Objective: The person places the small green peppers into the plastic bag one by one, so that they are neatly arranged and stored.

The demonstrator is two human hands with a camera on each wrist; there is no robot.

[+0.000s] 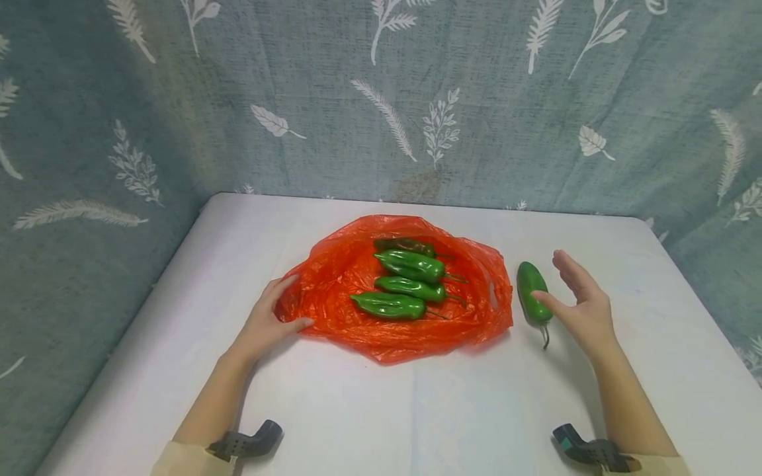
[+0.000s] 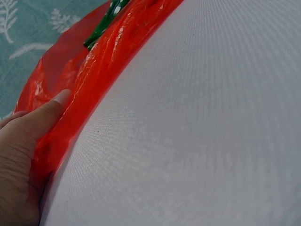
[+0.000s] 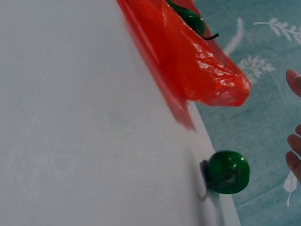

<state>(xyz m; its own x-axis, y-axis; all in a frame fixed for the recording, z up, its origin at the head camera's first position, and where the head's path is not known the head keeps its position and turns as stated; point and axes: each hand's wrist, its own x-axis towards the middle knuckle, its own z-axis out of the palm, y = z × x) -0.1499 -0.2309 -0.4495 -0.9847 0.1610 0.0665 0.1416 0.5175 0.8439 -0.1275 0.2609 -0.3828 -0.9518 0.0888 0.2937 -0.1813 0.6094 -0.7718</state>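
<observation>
A red plastic bag [image 1: 333, 324] lies spread with its mouth up, and several green peppers [image 1: 411, 266] rest side by side inside it. My left hand [image 1: 268, 320] holds the bag's left edge, thumb over the rim, as the left wrist view also shows. Right of the bag, a single green pepper [image 1: 534, 297] lies on the table, stem toward me. Over it reaches my right hand [image 1: 586, 311], fingers and thumb spread apart; the thumb overlaps the pepper in the head view. In the right wrist view, the fingertips [image 3: 294, 143] stand apart from that pepper [image 3: 229, 172].
The white table [image 1: 357, 410] ends at a grey-green leaf-patterned cloth [image 1: 333, 132] hanging behind it and along the left side. Each wrist carries a dark strap [image 1: 247, 443]. One pepper [image 1: 401, 246] at the back of the bag is darker and brownish.
</observation>
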